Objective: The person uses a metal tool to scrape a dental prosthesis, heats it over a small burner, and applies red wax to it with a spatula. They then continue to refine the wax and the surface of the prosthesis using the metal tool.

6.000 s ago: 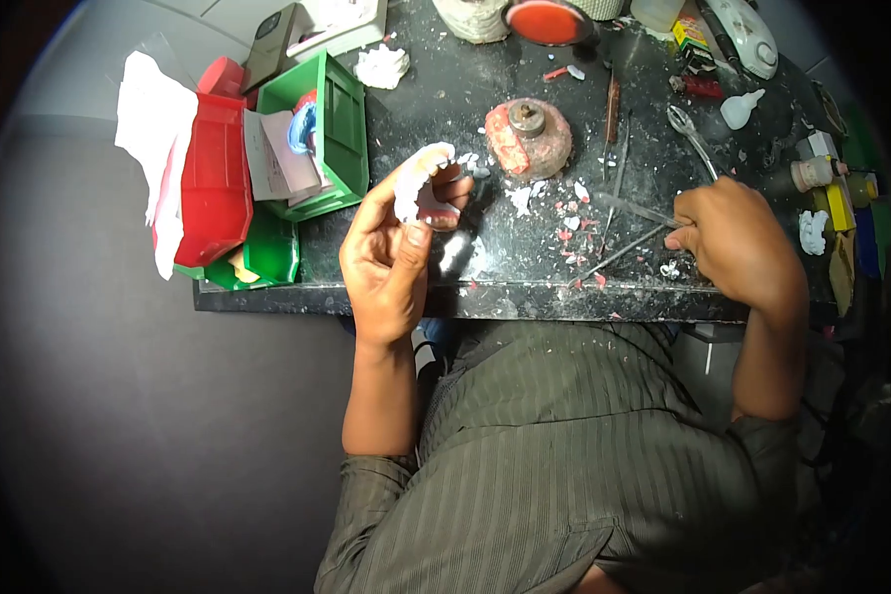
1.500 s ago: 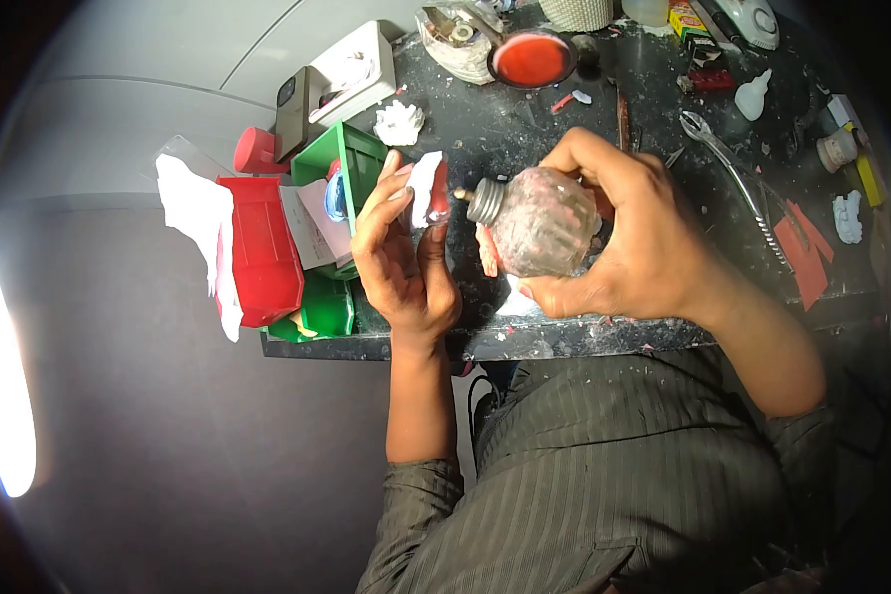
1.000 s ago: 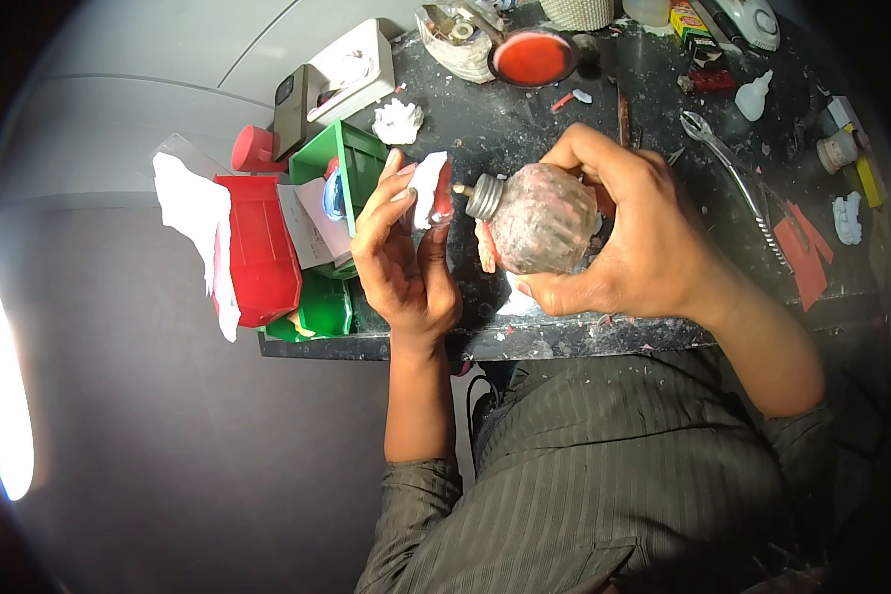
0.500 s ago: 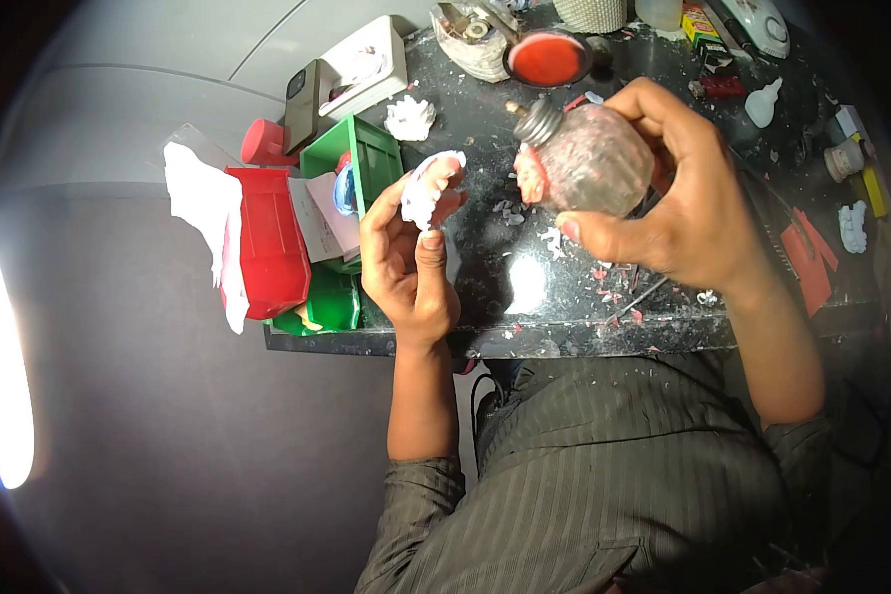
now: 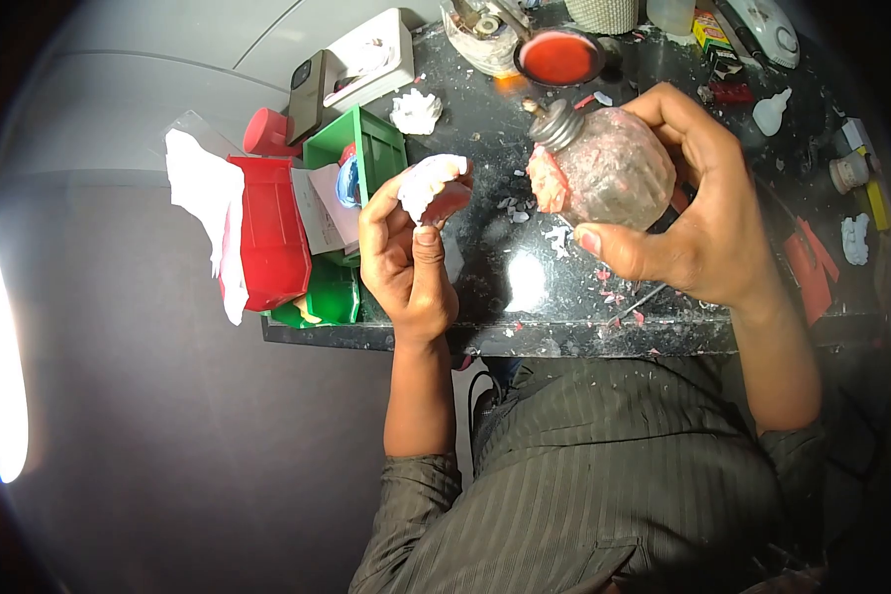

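Observation:
My left hand (image 5: pixel 414 262) is closed on a small dental cast (image 5: pixel 432 190), whitish outside with pink wax on its right side, pinched between thumb and fingers above the bench. In my right hand (image 5: pixel 698 213) is a round glass spirit lamp (image 5: pixel 619 168), smeared with pink wax and tilted so its metal collar and wick point up and left. A lump of pink wax clings to the lamp's left side, facing the cast across a gap. An orange glow shows just beyond the wick.
Behind the lamp sits a dark pan of red wax (image 5: pixel 558 57) near a plastic bag (image 5: pixel 480 45). Left stand a green bin (image 5: pixel 378 148), a red bin (image 5: pixel 272 233) and a phone (image 5: pixel 308 94). Wax scraps litter the black bench (image 5: pixel 485 342); red wax sheets (image 5: pixel 810 272) lie right.
The lamp and my right hand have shifted slightly right and down in view. The cast has turned a little in my left hand, showing more of its pink side.

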Action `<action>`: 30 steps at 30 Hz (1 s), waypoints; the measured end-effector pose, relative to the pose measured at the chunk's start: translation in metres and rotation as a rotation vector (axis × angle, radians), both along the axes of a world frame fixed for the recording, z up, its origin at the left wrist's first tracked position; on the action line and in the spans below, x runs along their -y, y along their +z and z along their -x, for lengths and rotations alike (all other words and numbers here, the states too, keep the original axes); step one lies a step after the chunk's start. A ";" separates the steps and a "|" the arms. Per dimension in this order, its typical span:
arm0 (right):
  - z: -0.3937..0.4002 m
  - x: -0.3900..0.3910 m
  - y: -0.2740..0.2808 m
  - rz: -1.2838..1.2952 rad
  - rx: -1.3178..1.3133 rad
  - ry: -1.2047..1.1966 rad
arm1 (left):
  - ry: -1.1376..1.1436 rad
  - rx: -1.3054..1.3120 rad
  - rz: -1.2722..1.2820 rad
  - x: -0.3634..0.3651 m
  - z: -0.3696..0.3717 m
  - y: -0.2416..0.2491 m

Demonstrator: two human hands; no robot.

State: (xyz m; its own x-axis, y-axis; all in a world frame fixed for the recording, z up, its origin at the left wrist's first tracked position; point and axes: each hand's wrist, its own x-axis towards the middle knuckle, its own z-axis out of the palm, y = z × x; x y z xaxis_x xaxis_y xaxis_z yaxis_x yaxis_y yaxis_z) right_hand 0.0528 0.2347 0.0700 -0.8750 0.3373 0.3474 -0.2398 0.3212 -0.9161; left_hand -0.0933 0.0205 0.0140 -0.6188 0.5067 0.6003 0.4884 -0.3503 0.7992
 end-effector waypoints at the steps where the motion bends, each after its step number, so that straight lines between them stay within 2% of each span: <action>1: 0.000 0.001 0.000 -0.001 0.003 0.000 | -0.006 -0.011 0.003 0.000 -0.001 0.000; 10: 0.002 0.017 0.000 -0.139 0.147 0.027 | 0.006 -0.040 0.036 -0.001 -0.005 0.003; 14: 0.003 0.019 -0.003 -0.128 0.117 0.023 | 0.035 0.005 -0.019 -0.004 -0.007 0.003; 23: 0.005 0.021 -0.005 -0.098 0.078 0.021 | 0.022 -0.045 0.025 -0.003 -0.007 0.004; 30: 0.002 0.018 -0.002 -0.129 0.145 0.017 | 0.034 -0.046 0.050 -0.002 -0.006 0.003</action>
State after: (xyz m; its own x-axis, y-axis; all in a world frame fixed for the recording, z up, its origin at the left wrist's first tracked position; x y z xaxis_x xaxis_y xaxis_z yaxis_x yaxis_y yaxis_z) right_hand 0.0508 0.2169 0.0682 -0.9243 0.2829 0.2561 -0.1143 0.4351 -0.8931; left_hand -0.0875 0.0225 0.0170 -0.6083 0.5163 0.6029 0.5360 -0.2931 0.7917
